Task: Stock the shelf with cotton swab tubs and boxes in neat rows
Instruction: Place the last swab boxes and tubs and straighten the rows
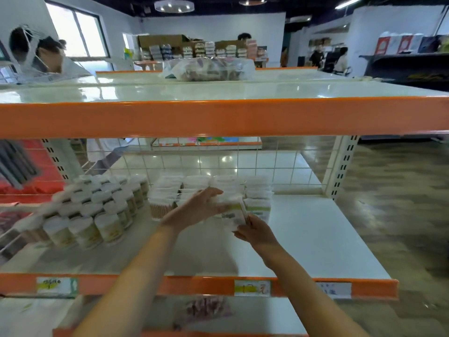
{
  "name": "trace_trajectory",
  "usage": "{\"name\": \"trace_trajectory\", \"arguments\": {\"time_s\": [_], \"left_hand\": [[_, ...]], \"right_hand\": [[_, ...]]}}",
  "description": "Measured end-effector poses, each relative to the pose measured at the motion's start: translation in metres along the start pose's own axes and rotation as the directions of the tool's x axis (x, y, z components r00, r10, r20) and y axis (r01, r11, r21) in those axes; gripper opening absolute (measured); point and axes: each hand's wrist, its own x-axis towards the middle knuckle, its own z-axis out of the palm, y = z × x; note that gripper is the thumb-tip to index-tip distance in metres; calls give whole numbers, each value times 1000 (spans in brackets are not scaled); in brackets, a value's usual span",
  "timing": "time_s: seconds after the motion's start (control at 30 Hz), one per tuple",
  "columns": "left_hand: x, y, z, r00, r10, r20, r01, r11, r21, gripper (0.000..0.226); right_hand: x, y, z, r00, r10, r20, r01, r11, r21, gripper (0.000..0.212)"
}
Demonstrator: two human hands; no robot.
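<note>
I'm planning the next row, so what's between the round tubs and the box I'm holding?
In the head view, a block of stocked boxes stands between the round tubs and the held box.

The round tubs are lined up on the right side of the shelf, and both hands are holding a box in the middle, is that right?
Not quite. The head view shows the round tubs on the left side of the shelf, not the right. The rest holds: left hand and right hand hold a box in the middle.
</note>
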Motion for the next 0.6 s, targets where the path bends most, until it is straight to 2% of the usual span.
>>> {"name": "trace_trajectory", "arguments": {"time_s": [0.07, 0.17, 0.33, 0.47, 0.6], "left_hand": [[4, -3, -5, 997, -20, 75, 13, 996, 93, 41], [6, -2, -12, 987, -42, 152, 16, 985, 171, 37], [10, 2, -17, 989, -16, 146, -24, 963, 268, 32], [19, 6, -14, 995, -1, 103, -38, 924, 381, 26], [26, 3, -2, 997, -20, 69, -14, 885, 465, 26]], "right_hand": [[-2, 1, -3, 997, 3, 74, -8, 997, 73, 27], [0, 7, -5, 991, 27, 133, -32, 999, 39, 26], [8, 15, -12, 994, 15, 108, 5, 983, -182, 19], [16, 22, -19, 999, -52, 15, 53, 886, -461, 26], [22, 29, -27, 998, -56, -13, 38, 801, -597, 28]]}}
